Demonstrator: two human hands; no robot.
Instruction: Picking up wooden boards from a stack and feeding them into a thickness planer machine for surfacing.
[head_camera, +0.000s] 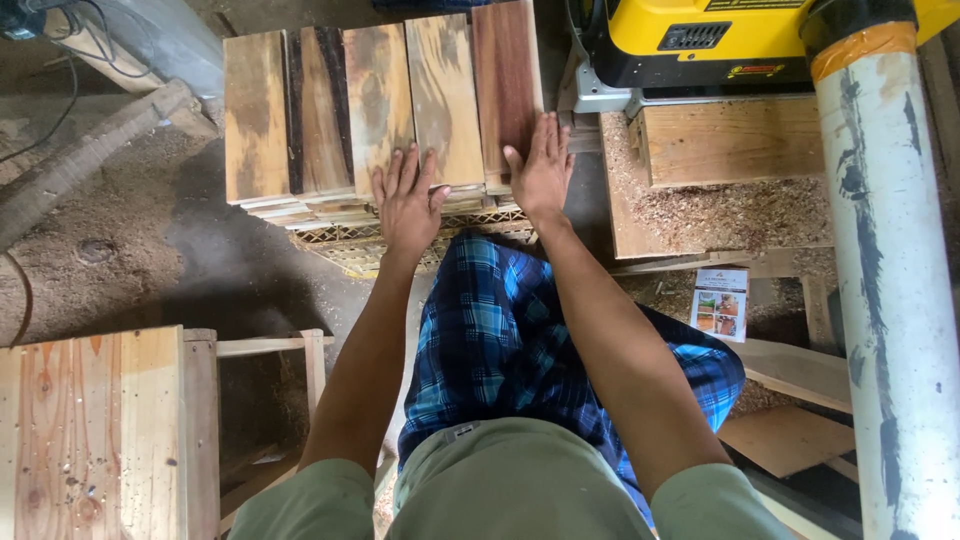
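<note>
Both hands are flat and spread on a stack of rough wooden boards (380, 105), which sits just left of the yellow thickness planer (700, 40) on what looks like a plastic crate (350, 245), hard to be sure from this angle. The left hand (408, 205) presses open-palmed on the near end of a middle board; the right hand (542, 170) lies open on the reddish board (507, 85) nearest the planer, gripping nothing. These boards look stiff, fairly light one at a time, and splintery on the faces. I'd take one by its long edges near the end. Sawdust (740, 210) is piled below the planer, and a white pipe (880, 280) runs down its right.
</note>
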